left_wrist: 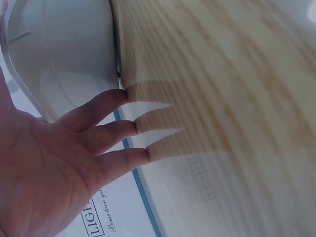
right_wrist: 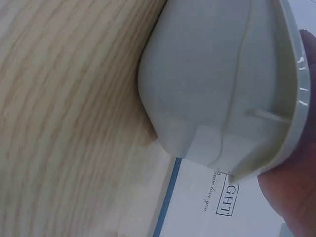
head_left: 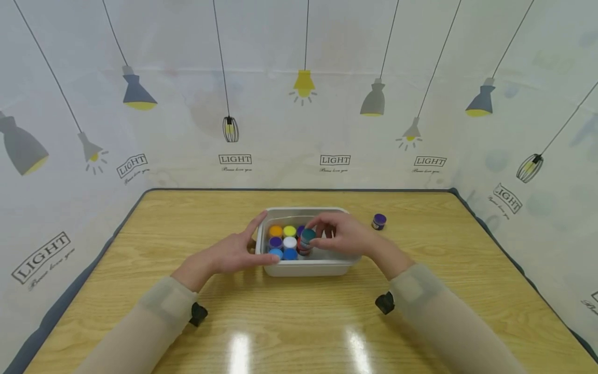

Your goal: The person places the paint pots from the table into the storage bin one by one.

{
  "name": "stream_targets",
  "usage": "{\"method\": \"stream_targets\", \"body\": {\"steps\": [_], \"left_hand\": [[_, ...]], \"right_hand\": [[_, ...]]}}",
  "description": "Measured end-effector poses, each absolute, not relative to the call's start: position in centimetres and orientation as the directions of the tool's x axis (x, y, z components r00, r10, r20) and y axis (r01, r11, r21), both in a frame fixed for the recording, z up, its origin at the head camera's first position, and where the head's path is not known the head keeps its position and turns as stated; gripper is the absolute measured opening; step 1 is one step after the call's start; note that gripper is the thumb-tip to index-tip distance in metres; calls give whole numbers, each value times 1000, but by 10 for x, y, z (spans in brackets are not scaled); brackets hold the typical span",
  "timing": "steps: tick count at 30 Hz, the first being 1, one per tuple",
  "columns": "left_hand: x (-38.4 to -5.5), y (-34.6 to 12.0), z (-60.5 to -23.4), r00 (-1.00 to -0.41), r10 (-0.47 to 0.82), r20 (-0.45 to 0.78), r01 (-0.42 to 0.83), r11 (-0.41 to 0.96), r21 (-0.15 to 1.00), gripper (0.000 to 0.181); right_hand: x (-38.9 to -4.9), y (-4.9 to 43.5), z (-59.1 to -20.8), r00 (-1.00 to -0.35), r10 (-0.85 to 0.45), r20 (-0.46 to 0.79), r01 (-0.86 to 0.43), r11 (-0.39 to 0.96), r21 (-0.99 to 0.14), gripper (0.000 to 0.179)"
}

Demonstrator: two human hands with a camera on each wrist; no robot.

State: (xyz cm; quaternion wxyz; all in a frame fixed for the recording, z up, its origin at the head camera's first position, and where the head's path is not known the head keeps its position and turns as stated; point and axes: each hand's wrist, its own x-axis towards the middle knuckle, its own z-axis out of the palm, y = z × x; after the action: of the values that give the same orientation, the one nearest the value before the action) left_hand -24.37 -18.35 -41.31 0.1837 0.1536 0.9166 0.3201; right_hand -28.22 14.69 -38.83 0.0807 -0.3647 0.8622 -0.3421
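A white plastic bin [head_left: 306, 269] stands on the table with several small paint jars grouped in its left half. Their tops show orange [head_left: 275, 231], yellow, purple, white and blue. My right hand [head_left: 343, 234] reaches over the right side of the bin and pinches a teal-topped paint jar [head_left: 307, 237] between thumb and fingers. Below that jar a bit of red shows, partly hidden. Spread around the bin's left end, my left hand [head_left: 235, 252] lays its thumb by the front rim and its index finger by the back corner. Its other fingers [left_wrist: 111, 131] reach straight down to the table.
A purple-topped jar [head_left: 379, 222] stands alone on the wooden table [head_left: 299, 322], right of the bin. A pale curtain [head_left: 275, 124] printed with lamps surrounds the table's back and sides.
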Motion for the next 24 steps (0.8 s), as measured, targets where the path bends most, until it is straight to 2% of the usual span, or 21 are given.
{"method": "stream_targets", "body": {"steps": [5,12,24], "left_hand": [[-243,-182,-412,-887,393,-245,157,753,639,124],[-243,-182,-409,-892,382,-243,153,760,631,125],[-244,-179,-413,-890,382,-251,149,762,630,125]], "right_hand": [[-282,146,-395,-733,-673,100,-560,513,-651,29],[-278,143,-396,-749,-662,32,-547,590,-595,27],[-277,139,-395,-735,-673,-78,-557,666,-497,26]]}}
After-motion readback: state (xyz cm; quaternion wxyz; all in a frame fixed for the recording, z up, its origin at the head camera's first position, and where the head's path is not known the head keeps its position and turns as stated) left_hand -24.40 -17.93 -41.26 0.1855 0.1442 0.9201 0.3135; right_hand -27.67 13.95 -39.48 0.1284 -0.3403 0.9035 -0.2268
